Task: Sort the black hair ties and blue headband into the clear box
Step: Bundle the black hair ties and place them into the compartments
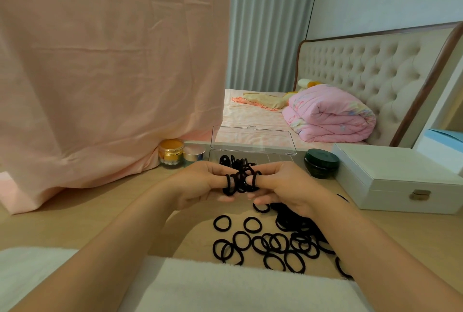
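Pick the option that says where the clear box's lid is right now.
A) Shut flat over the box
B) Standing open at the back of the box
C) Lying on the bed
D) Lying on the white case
B: the lid stands upright along the back edge of the clear box, and black hair ties show in the open box below it.

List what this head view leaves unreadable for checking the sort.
- Blue headband: nowhere in the head view; hidden or out of frame, cannot tell.
- Clear box contents, head view: left hand, right hand and the held hair ties block its front.
- Loose hair ties, head view: right forearm covers part of the pile.
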